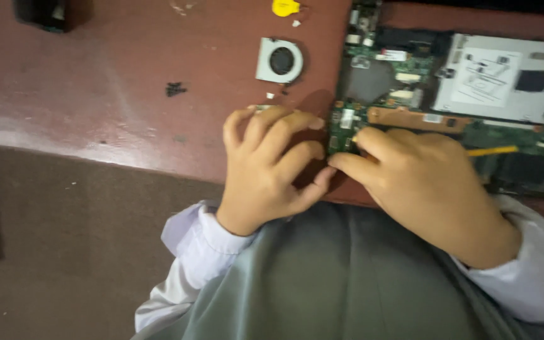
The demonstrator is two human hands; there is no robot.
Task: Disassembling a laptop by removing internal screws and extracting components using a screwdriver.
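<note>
Both hands work at the near-left corner of the green board (410, 119), which lies on the maroon table (96, 94) at about 3 o'clock from centre. The left hand (272, 164) is curled, fingers bent over the table edge just beside the board's corner; whether it grips anything I cannot tell, as the frame is blurred. The right hand (417, 182) pinches thumb and forefinger together at the same corner, perhaps on a small connector or screw. A yellow-handled tool (492, 151) pokes out behind it at 3 o'clock. A fan (279, 60) and loose screws (175, 89) lie at 11 o'clock. The step looks like freeing something small at that corner; the next move calls for a fine, steady pull.
</note>
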